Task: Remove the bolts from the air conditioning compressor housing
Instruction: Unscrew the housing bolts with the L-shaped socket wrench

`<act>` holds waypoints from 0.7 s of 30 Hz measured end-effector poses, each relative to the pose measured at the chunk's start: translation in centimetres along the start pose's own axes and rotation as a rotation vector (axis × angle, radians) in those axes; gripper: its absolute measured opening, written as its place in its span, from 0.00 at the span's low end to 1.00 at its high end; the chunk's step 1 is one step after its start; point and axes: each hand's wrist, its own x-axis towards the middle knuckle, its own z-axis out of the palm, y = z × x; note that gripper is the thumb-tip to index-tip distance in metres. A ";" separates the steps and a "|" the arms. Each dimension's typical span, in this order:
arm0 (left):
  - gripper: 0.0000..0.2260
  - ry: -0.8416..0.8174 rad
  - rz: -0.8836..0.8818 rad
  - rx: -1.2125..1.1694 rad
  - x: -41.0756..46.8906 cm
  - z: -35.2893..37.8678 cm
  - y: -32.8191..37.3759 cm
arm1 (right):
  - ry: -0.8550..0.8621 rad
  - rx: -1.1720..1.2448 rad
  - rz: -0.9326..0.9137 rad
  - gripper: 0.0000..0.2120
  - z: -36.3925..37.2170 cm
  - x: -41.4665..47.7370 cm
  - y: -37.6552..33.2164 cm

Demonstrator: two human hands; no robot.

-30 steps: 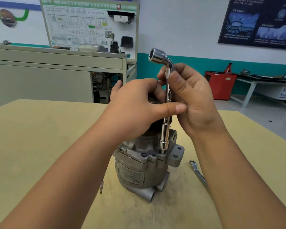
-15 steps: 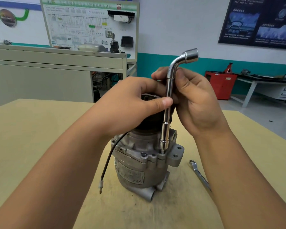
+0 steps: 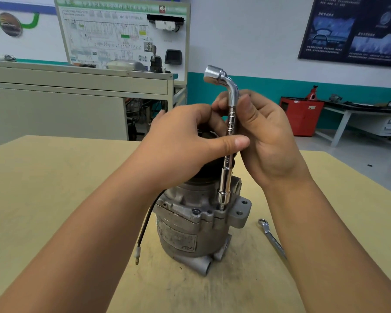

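Now, socket wrench (image 3: 231, 118) turned, head leftward

A ring spanner (image 3: 271, 239) lies on the tan surface (image 3: 54, 188); behind it stand a grey cabinet (image 3: 54, 109) and a wiring board (image 3: 122, 35); a red box (image 3: 301, 116) sits beside a white bench (image 3: 341, 128).

Chrome-silver socket wrench (image 3: 230, 123); dull grey compressor housing (image 3: 190, 227); black wire (image 3: 148, 220); pale yellow table (image 3: 43, 177); red cabinet (image 3: 301, 116), right; teal wall band (image 3: 246, 86).

The head-worn wide-angle camera looks forward and down, close over the compressor (image 3: 190, 236) on the table (image 3: 54, 188).
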 end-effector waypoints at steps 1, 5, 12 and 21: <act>0.13 -0.010 0.003 -0.012 0.0 -0.1 -0.1 | -0.009 0.009 -0.007 0.11 0.0 0.0 0.0; 0.03 -0.064 0.029 -0.079 0.1 -0.4 -0.6 | -0.033 0.021 -0.017 0.11 0.0 0.0 0.1; 0.05 -0.144 0.032 -0.114 0.1 -0.7 -0.9 | -0.047 0.015 -0.009 0.19 -0.1 0.1 0.2; 0.13 0.027 -0.026 0.009 0.0 0.3 0.0 | 0.044 0.032 0.023 0.17 0.3 0.1 -0.2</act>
